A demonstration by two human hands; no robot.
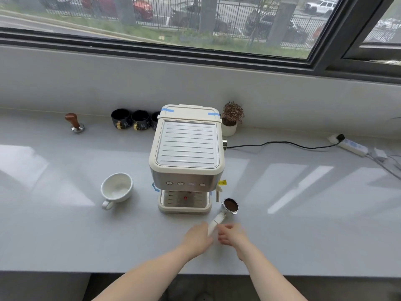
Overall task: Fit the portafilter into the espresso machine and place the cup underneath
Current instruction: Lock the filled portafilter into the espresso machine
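The cream and steel espresso machine (186, 153) stands mid-counter, its drip tray (184, 208) facing me. The portafilter (230, 205), its basket filled with dark coffee grounds, lies on the counter by the machine's front right corner. Its white handle (216, 223) points toward me. My left hand (198, 237) is beside the handle's left, fingers stretched out. My right hand (232, 234) is at the handle's end, fingers loosely curled and apart. Both hands are blurred and neither wraps the handle. A white cup (117, 189) lies tilted on the counter, left of the machine.
A wooden-handled tamper (74, 122) stands at the back left. Three black mugs (134, 120) line up behind the machine's left side, a small potted plant (231, 120) at its right. A black cord runs to a power strip (352, 146) at far right. The counter's front edge (65, 271) is near me.
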